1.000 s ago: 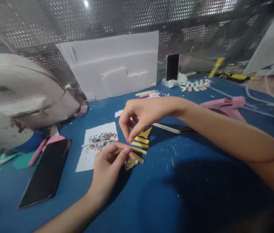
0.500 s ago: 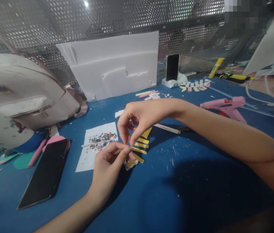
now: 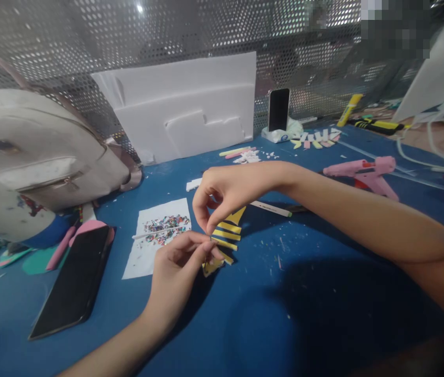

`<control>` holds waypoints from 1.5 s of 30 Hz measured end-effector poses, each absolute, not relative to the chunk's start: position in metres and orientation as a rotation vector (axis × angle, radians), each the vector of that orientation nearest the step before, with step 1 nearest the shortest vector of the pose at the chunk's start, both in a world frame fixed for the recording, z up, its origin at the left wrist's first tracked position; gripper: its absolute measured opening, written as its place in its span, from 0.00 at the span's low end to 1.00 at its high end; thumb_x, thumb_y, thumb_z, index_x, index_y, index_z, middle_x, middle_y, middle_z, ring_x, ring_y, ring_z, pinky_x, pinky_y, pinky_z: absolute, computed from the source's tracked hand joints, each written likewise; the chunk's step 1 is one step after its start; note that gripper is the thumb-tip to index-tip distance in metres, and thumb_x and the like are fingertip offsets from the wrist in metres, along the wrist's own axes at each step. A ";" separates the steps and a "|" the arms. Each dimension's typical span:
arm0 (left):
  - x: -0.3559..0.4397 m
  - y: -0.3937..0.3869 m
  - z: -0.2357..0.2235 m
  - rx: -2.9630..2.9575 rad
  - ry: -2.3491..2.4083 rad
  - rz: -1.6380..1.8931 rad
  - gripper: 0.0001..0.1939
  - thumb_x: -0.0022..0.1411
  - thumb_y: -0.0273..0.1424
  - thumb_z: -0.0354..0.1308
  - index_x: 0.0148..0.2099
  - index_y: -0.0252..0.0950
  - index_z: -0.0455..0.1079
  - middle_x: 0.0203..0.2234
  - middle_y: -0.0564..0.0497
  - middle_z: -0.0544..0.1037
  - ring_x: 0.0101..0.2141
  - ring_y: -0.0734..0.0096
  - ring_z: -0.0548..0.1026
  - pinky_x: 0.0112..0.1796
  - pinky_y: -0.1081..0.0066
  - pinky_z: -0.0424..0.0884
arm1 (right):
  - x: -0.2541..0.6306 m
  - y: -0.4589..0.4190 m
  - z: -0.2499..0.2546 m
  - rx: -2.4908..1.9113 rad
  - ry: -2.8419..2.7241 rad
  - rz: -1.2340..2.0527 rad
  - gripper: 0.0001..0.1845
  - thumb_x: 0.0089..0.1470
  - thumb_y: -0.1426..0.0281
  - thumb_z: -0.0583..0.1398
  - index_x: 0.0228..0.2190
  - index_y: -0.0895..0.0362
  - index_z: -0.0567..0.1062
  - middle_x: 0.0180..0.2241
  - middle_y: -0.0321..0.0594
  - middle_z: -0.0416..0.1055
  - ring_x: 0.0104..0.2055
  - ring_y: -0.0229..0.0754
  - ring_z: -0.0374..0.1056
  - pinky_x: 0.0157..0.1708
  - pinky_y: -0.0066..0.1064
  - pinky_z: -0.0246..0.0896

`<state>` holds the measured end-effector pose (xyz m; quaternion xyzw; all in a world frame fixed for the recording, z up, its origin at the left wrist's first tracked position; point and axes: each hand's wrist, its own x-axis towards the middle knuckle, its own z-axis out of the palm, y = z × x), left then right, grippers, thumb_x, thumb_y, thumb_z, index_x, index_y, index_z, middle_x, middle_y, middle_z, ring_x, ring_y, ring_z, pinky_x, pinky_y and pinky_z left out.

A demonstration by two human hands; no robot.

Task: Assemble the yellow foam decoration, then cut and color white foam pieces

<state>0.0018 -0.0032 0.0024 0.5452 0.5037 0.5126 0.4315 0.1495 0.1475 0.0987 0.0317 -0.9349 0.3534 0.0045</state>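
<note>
My left hand point(image 3: 180, 269) is closed in a pinch, thumb against forefinger. Just above it, my right hand point(image 3: 222, 196) comes down from the right with thumb and forefinger together, their tips almost meeting the left fingertips. Whatever is between the fingers is too small or hidden to name. Beside the fingertips several yellow strips point(image 3: 228, 235) fan out to the right, their left ends partly covered by the hands. A crumpled-looking yellow piece point(image 3: 212, 268) shows below the left fingers. Left of the hands, a white paper point(image 3: 133, 264) bears colourful glitter flakes point(image 3: 163, 225) and a thin white stick point(image 3: 155, 233).
A black phone point(image 3: 70, 283) and a backpack point(image 3: 49, 152) are at the left. White boards point(image 3: 190, 104) lean against perforated metal. Farther right are a marker point(image 3: 273, 209), a pink glue gun point(image 3: 367, 170), an upright phone point(image 3: 279, 110) and a yellow-black cutter point(image 3: 379, 125).
My right fingertips have shifted slightly and closed closer together above the left ones. The left hand has barely moved, and less of the lowest yellow strip shows.
</note>
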 end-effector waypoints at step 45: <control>-0.021 0.019 0.004 1.451 1.302 1.306 0.10 0.65 0.35 0.59 0.37 0.32 0.71 0.32 0.52 0.76 0.33 0.71 0.76 0.37 0.65 0.74 | 0.174 0.051 0.049 -0.475 -2.951 0.244 0.10 0.61 0.63 0.59 0.33 0.55 0.76 0.33 0.36 0.76 0.33 0.40 0.70 0.24 0.31 0.41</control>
